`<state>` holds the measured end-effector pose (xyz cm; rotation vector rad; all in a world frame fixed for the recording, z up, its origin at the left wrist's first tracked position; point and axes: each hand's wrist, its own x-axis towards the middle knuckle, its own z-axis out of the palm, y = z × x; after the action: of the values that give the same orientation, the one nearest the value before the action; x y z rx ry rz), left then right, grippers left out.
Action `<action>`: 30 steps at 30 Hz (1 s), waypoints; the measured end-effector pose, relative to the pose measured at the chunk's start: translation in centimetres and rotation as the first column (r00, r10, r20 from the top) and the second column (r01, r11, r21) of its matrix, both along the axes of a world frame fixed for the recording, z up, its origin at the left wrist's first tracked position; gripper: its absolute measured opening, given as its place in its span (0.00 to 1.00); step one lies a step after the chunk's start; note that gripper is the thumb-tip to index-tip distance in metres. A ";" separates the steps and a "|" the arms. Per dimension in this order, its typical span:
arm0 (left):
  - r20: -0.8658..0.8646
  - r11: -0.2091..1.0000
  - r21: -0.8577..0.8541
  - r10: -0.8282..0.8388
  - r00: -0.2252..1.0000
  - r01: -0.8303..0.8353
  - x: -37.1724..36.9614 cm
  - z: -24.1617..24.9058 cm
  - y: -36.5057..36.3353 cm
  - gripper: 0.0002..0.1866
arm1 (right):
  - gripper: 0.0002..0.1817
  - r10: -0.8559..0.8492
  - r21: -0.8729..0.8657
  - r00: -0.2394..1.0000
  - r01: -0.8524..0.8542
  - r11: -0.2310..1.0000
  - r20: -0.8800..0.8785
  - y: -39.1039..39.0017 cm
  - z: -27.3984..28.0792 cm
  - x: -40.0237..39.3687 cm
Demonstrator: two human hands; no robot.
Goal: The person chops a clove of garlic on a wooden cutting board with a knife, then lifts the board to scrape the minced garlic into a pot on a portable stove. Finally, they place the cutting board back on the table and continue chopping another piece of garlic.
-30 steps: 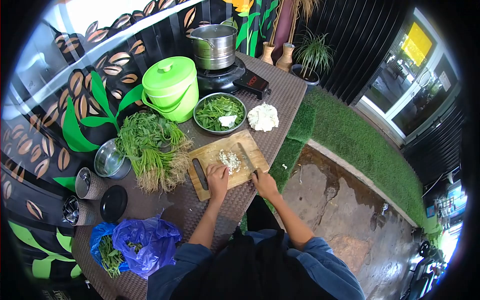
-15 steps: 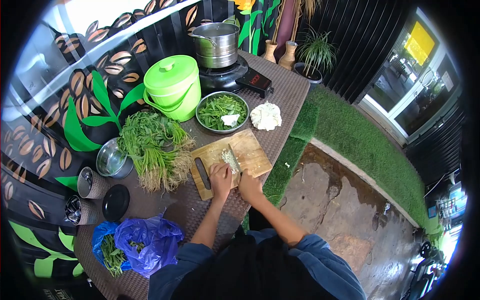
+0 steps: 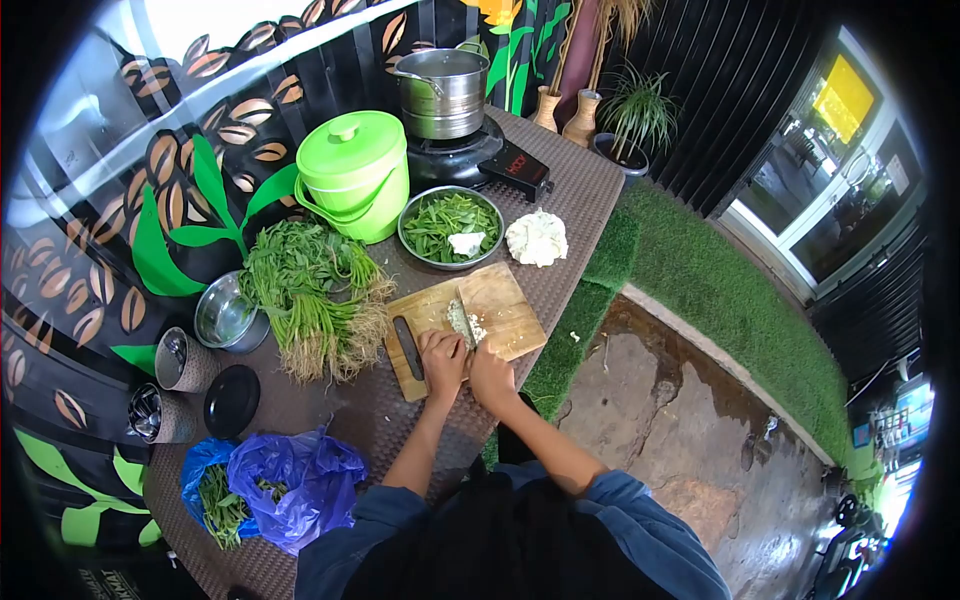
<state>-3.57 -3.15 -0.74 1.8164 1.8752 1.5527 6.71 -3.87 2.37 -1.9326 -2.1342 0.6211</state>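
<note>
Chopped garlic (image 3: 466, 322): small pale pile mid cutting board (image 3: 505, 310), on counter (image 3: 570, 190). Head view: right hand (image 3: 492, 378) grip closed round knife (image 3: 463, 318) handle, blade at pile. Left hand (image 3: 443, 355) just beside, fingers curled on board, holding nothing visible. Greens bundle (image 3: 310, 290) left of board; bowl w/ leaves (image 3: 450, 226) behind.

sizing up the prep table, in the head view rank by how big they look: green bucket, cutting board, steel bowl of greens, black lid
1. cutting board and green bucket: look about alike, too close to rank
2. steel bowl of greens
3. black lid
The fisheye bends sizes toward the edges, so only the looks count.
</note>
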 end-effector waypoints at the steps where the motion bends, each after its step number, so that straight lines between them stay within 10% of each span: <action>1: 0.000 1.000 -0.002 0.001 1.000 -0.001 0.0 0.0 -0.2 0.05 | 0.19 0.001 -0.002 1.000 -0.001 1.000 0.000 0.6 0.4 0.1; 18: -0.009 0.936 -0.171 -0.313 0.950 0.307 -3.3 0.2 0.1 0.14 | 0.23 0.018 -0.004 0.999 -0.018 1.000 0.028 0.3 1.5 0.3; 30: 0.065 0.984 -0.107 -0.139 0.988 0.145 -1.7 -0.1 0.2 0.06 | 0.24 -0.045 -0.031 0.998 0.044 0.999 -0.038 -0.5 -0.2 -0.3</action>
<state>-5.25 -2.95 -0.79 1.7952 1.7288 1.4075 6.40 -4.34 2.17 -1.9613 -2.0642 0.6802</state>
